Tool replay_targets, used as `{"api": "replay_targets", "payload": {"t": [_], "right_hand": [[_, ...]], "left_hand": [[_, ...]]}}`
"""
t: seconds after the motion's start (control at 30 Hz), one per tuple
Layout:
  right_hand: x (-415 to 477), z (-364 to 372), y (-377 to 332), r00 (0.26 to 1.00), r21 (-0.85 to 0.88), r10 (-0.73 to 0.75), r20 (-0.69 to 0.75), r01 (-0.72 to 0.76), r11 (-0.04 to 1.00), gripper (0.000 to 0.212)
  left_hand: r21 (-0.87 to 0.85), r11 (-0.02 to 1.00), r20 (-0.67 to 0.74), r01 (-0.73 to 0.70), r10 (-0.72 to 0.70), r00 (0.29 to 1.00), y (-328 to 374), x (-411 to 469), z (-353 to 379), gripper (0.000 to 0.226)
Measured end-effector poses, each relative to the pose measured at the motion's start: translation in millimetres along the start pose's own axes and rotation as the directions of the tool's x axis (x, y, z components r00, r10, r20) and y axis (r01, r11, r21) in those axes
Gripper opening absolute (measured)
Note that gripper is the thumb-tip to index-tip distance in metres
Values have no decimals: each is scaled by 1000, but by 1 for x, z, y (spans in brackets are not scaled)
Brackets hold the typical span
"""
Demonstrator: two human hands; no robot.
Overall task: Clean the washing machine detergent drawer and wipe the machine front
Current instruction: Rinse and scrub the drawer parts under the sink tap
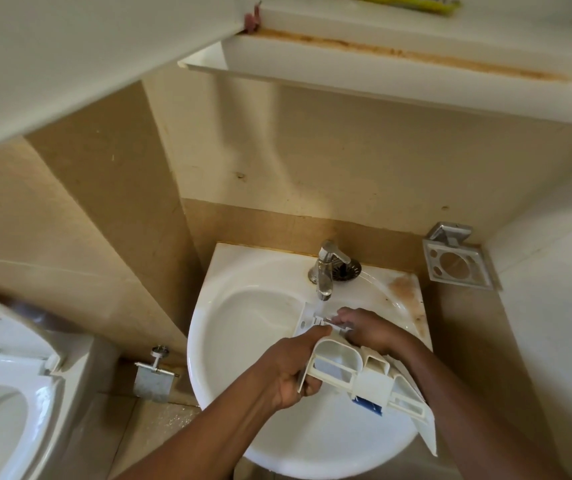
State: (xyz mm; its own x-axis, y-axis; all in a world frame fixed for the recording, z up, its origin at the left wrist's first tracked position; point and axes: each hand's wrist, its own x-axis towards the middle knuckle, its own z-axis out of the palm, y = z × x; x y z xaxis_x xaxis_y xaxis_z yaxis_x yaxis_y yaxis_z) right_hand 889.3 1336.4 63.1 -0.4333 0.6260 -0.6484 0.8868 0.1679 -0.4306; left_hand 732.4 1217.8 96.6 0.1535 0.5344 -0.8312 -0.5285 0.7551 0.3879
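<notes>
I hold the drawer [357, 370] under the tap [324, 271], left hand [288, 372] gripping its side, right hand [371, 329] its far end: wash seemingly midway, front wipe left.

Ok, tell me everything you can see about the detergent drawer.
The detergent drawer is off-white moulded plastic, out of the machine, with several open compartments and a blue insert towards its near end. It is held tilted over the white sink, with its far end just below the tap. The left hand grips its near side wall, and the right hand holds the far end.
</notes>
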Motion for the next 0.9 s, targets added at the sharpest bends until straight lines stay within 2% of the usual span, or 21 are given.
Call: {"api": "replay_targets", "payload": {"t": [0.17, 0.27, 0.43, 0.57, 0.67, 0.77, 0.83, 0.9], "right_hand": [[-1, -10, -5, 998, -90, -7, 64, 12, 996, 41], [-2, -9, -9, 999, -100, 0, 38, 4, 995, 40], [-1, 4, -20, 999, 56, -48, -24, 50, 997, 50], [3, 4, -21, 999, 210, 33, -35, -25, 977, 50], [2, -6, -14, 996, 194, 87, -37, -78, 978, 42], [-12, -18, -4, 994, 307, 110, -23, -98, 947, 27], [-25, -23, 7, 986, 356, 135, -102, -90, 930, 26], [-41, -21, 21, 939, 378, 210, -271, -97, 921, 35]], "left_hand": [[-18, 1000, 15, -14, 14, 1000, 4, 0, 3, 29], [-17, 999, -9, -47, 47, 999, 0, 2, 2, 28], [-63, 993, -65, -104, 100, 993, -10, 0, -10, 25], [-132, 984, -86, -115, 104, 991, -7, -1, -14, 25], [-199, 975, -63, -103, 92, 994, -3, 1, -8, 28], [-237, 966, -90, -103, 84, 992, -2, 5, -4, 27], [-249, 961, -90, -116, 96, 991, -3, 7, -6, 27], [-264, 956, -89, -130, 111, 990, -5, 7, -11, 28]]}}
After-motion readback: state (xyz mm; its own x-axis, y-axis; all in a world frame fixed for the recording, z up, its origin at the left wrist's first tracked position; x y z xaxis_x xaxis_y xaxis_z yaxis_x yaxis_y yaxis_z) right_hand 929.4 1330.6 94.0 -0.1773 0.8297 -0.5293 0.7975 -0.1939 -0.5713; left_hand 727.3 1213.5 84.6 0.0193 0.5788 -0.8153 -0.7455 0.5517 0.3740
